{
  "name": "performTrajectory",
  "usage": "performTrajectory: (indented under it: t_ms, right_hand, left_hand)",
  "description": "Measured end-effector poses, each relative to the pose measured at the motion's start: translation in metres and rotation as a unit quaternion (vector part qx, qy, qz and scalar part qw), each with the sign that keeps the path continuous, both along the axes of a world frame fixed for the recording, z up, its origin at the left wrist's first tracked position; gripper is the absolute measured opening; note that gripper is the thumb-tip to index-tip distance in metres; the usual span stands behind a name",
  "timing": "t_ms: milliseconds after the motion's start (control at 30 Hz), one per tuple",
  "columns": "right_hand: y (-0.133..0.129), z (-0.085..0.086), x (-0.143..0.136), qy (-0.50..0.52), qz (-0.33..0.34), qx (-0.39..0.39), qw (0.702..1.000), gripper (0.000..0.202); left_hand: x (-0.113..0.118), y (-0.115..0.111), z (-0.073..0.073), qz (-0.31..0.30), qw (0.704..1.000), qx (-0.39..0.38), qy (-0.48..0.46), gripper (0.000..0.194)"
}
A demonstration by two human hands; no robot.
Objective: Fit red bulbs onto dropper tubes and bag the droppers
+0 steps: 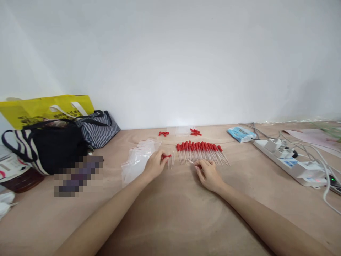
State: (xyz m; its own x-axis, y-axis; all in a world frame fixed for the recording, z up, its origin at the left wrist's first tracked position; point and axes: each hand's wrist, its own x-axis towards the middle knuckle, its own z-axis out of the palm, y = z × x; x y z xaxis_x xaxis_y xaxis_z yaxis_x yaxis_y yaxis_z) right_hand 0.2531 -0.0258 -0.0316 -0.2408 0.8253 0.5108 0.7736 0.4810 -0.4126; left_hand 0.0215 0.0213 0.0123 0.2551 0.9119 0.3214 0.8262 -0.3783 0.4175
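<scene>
My left hand (156,165) is closed, pinching a red rubber dropper bulb (167,156) between thumb and fingers. Between the fingertips of my right hand (209,173) is a thin clear dropper tube (190,161), its end pointing left. A few loose clear tubes (172,160) lie just right of my left hand. Beyond both hands spreads a row of droppers (198,146), red bulbs at the far end and clear tubes toward me. Farther back are two small piles of loose red bulbs, a left pile (163,133) and a right pile (195,132).
Clear zip bags (135,160) lie left of my left hand. At the left stand a black bag (55,145), a striped bag (97,129) and a yellow bag (48,106). On the right are a blue tissue pack (241,134) and a power strip (287,161) with cables.
</scene>
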Motion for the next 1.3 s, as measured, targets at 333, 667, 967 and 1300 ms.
performTrajectory:
  t_ms: [333, 667, 967, 1300]
  right_hand:
    - [-0.009, 0.0, -0.009, -0.026, 0.092, 0.047, 0.994, 0.032]
    - [-0.011, 0.002, -0.014, -0.034, 0.118, 0.028, 0.992, 0.026]
    - [-0.012, 0.002, -0.015, -0.052, 0.127, 0.061, 0.989, 0.022]
    - [-0.011, 0.002, -0.017, -0.048, 0.159, 0.041, 0.985, 0.024]
  left_hand:
    - [0.01, -0.046, -0.02, -0.141, 0.989, 0.021, -0.042, 0.02]
    - [0.009, -0.05, -0.015, -0.16, 0.986, 0.041, -0.018, 0.019]
    - [0.01, -0.048, -0.023, -0.149, 0.988, 0.01, -0.031, 0.019]
    - [0.008, -0.048, -0.02, -0.153, 0.988, 0.014, -0.028, 0.016]
